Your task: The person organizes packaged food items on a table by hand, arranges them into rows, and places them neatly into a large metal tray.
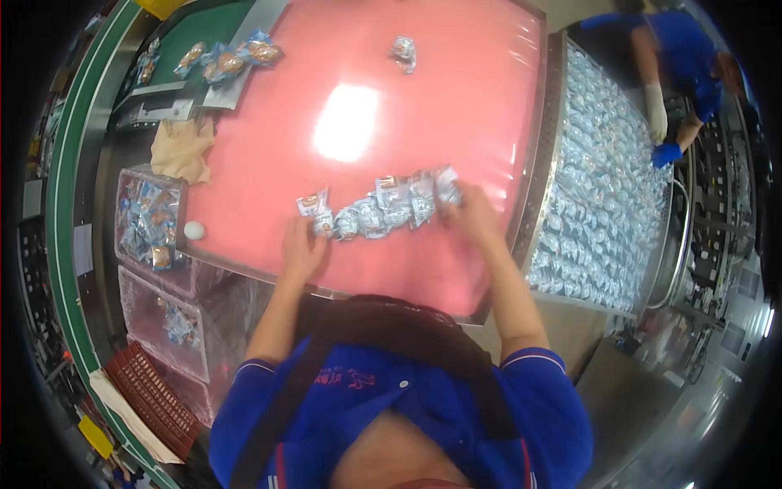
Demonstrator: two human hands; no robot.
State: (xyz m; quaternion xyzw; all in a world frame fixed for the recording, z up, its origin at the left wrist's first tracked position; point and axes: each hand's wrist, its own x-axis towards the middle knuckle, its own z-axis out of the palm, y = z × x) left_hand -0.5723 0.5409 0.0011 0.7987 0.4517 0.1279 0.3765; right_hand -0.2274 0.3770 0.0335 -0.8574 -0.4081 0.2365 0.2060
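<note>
View: head camera, looking down on a pink-topped desk with a metal rim.
Packet row: small, shiny silver-and-blue wrapped packets lie side by side in a slightly slanting line across the near part of the desk, between the two hands.
Left hand: the left hand is at the row's left end, palm down, fingers apart, fingertips against or just beside the end packet.
Right hand: the right hand is at the row's right end, fingers curled at the last packet; motion blur hides whether they pinch it.
Far desk: one separate wrapped packet.
Left edge: beige cloth glove; nearer, a round white object; beside the desk, a clear plastic crate of packets.
Far left: orange-and-blue wrapped packets by a green belt.
Right side: wide tray of silvery packets in dense rows; beyond it, a co-worker in blue.
</note>
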